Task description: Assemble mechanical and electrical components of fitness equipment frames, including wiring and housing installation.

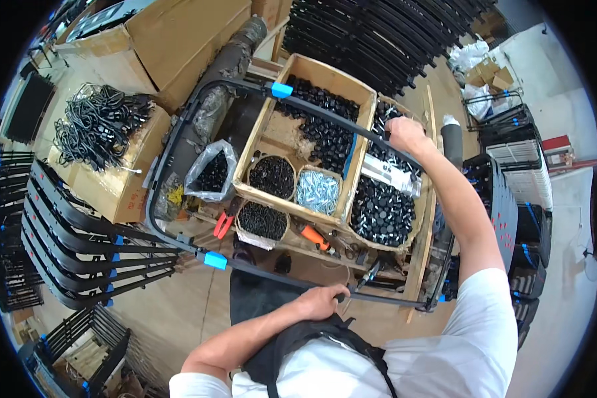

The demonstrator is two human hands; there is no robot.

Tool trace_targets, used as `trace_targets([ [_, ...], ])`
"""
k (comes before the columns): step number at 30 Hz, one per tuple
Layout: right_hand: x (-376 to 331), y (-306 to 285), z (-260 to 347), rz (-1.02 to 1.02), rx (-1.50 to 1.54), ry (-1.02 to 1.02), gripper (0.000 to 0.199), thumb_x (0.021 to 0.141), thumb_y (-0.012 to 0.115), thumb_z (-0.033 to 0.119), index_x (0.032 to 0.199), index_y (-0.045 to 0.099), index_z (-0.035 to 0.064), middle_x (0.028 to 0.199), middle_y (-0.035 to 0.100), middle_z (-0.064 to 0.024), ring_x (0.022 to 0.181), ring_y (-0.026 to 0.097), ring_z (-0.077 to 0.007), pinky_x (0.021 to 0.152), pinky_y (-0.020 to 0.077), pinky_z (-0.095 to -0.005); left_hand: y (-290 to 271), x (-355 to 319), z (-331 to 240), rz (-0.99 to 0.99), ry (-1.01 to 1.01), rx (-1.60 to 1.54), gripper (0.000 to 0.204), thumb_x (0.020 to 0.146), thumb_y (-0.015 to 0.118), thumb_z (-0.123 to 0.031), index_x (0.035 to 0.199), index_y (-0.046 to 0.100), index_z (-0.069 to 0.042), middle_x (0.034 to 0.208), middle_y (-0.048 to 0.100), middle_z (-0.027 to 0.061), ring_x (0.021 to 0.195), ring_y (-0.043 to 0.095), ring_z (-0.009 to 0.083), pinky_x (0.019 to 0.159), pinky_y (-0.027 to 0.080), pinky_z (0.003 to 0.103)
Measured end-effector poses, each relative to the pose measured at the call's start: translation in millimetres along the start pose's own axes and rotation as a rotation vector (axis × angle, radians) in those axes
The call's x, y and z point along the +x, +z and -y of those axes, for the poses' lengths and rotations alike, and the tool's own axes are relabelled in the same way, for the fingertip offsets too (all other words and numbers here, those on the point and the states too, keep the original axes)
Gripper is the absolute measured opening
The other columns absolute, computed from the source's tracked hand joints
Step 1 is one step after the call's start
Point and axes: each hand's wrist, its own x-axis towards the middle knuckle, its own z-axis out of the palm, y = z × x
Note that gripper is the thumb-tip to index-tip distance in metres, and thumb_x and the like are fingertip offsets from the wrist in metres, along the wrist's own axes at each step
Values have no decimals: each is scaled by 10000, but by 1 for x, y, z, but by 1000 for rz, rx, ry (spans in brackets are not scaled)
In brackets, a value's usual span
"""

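Observation:
A large black tubular frame [262, 270] with blue pads lies across the wooden trays in front of me. My left hand [317, 304] is closed round its near bar, and a small black piece shows at the fingertips. On the far side, my right hand [406, 134] is closed beside the far bar, over a bin of small black parts [383, 215]. Its fingertips are partly hidden, so what they hold cannot be made out. Left of that bin stands a wooden box [254, 142] holding black caps [325, 132], dark screws [272, 177] and silver screws [318, 191].
A tub of black screws [263, 221], red-handled pliers [223, 225] and an orange-handled tool [314, 237] sit near the box. At left, a carton [136, 192] carries tangled black cables [99, 126]. Stacked black frames [93, 245] stand at left, more at the back and right.

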Motion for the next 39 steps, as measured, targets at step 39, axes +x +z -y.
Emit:
trace_targets([
  [39, -20, 18, 12, -74, 81, -26, 208, 926, 650, 190, 1008, 817, 96, 1071, 808, -117, 1002, 791, -279, 824, 629, -418, 23, -2, 11, -379, 193, 228, 504, 936, 722, -184, 1409, 552, -141, 1367, 637, 261, 1256, 630, 419, 1047, 510, 504],
])
